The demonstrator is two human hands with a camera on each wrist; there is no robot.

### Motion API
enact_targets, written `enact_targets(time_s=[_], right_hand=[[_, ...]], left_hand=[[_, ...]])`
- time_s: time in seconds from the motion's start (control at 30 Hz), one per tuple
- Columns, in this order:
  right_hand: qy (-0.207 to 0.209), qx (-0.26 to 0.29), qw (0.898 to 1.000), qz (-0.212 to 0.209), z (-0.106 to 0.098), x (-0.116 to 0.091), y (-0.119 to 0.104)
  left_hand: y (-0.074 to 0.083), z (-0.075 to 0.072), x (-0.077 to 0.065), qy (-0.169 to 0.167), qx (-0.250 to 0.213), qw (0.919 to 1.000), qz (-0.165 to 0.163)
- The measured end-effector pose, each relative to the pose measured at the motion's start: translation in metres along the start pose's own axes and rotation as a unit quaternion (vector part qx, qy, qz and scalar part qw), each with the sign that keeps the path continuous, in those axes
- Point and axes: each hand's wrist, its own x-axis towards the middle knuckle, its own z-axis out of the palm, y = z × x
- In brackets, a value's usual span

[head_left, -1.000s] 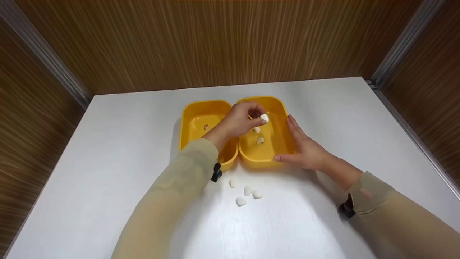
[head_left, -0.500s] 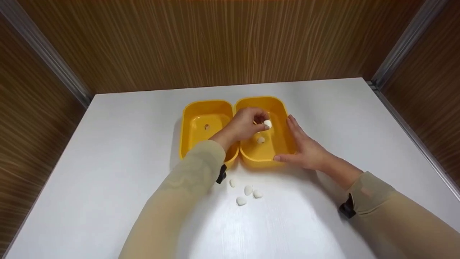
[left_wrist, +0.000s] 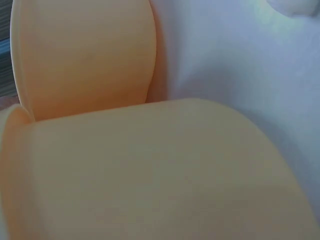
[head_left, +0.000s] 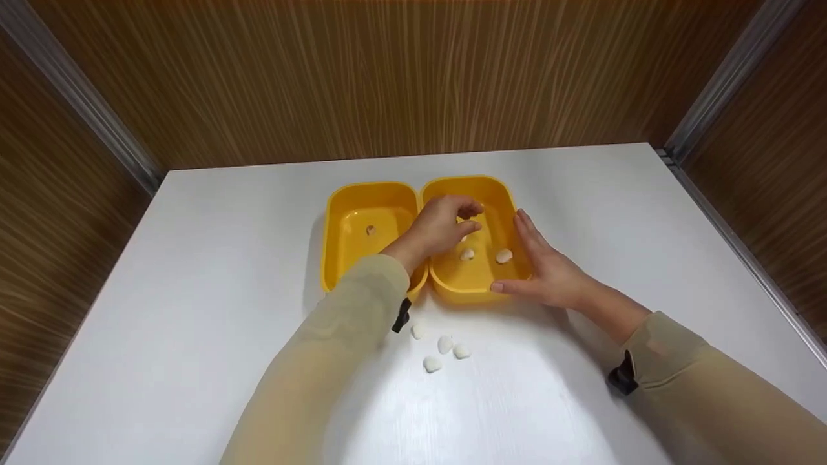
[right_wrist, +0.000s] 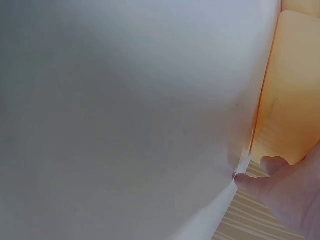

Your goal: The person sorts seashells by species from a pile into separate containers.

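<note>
Two upright yellow bins (head_left: pixel 391 215) stand side by side. Pale lumps (head_left: pixel 504 256) lie inside, one perhaps half-hidden; four more sit just in front.

At frame centre, a left tub (head_left: pixel 352 255) and a right tub (head_left: pixel 452 274) are set side by side on the table (head_left: pixel 161 310). Pebble-like pieces (head_left: pixel 504 256) are held in both; four loose pieces (head_left: pixel 445 344) are scattered below, at lower centre.
</note>
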Motion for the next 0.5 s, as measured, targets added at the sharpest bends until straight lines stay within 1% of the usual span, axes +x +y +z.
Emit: enact_targets(time_s=[0.1,0.2,0.37,0.5], right_hand=[[-0.002,-0.001,1.0,0.0,-0.001,0.0,0.0],[-0.004,-0.003,1.0,0.002,-0.002,0.0,-0.001],[-0.005,-0.006,1.0,0.0,-0.003,0.002,-0.001],[-0.005,-0.007,1.0,-0.002,-0.003,0.002,-0.001]], left_hand=[[0.003,-0.002,-0.003,0.002,-0.004,1.0,-0.005],[0.006,-0.006,-0.007,0.005,-0.01,0.9999,0.004],[0.015,-0.018,-0.017,0.011,-0.02,0.9993,0.031],[0.024,-0.03,-0.029,0.01,-0.028,0.9981,0.054]])
